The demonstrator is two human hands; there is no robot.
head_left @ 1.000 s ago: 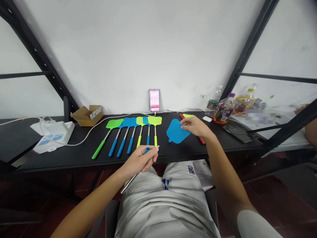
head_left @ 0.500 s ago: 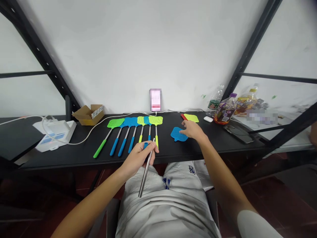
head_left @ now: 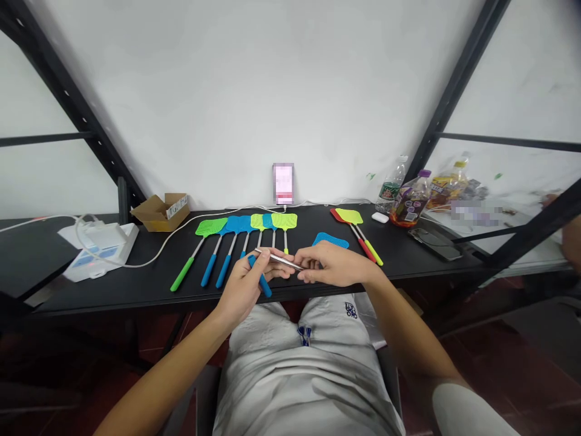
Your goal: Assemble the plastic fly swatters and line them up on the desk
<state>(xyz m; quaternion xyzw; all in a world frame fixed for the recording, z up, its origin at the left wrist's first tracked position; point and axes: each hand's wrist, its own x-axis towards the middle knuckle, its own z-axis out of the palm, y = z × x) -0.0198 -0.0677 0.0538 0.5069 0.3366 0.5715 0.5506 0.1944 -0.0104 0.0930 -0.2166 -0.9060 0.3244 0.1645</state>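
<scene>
Above the table's front edge, my left hand (head_left: 245, 287) is closed round a blue handle (head_left: 264, 286) and a shiny metal tube (head_left: 282, 260). The tube points across to my right hand (head_left: 342, 264), whose fingers pinch its far end. Behind my right hand lies a loose blue fly swatter head (head_left: 330, 238), partly hidden by that hand. To the left rests a row of fly swatters: a green one (head_left: 211, 227), blue ones (head_left: 236, 224) and yellow-green ones (head_left: 285, 221). My left hand hides some of their handles.
Right of my hands lie a red swatter (head_left: 365, 249) and a yellow one (head_left: 349, 216), overlapping. Bottles (head_left: 411, 200), a white case (head_left: 380, 217) and a dark phone (head_left: 436, 244) are farther right. A carton (head_left: 161, 212) and white box (head_left: 100, 251) stand left; a lit phone (head_left: 284, 183) leans on the wall.
My right hand has left the blue swatter head and come left to the metal tube. The tube has swung from pointing at my lap to nearly level, and the blue handle now shows.
</scene>
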